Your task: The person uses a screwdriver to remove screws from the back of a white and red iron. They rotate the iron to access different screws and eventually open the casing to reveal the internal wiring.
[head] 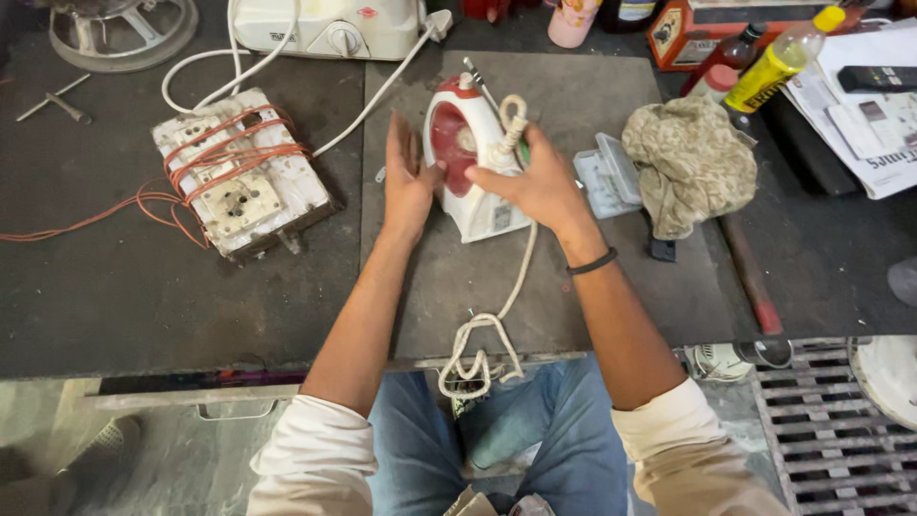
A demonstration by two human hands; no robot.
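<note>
A white and red clothes iron (465,162) stands on its heel on a grey mat (630,287) in the middle of the workbench. My left hand (409,177) presses flat against the iron's left side, fingers spread. My right hand (533,182) grips the iron's rear, where the cream cord (511,124) comes out. That cord runs down the mat and hangs in a bundled loop (478,358) over the front edge. A thin screwdriver (475,75) lies just behind the iron.
An old socket board (239,186) wound with orange wire lies left. A white appliance (330,24) stands at the back. A clear plastic box (609,177), crumpled rag (688,162), yellow bottle (778,62), papers (874,105) and red-handled tool (750,272) lie right.
</note>
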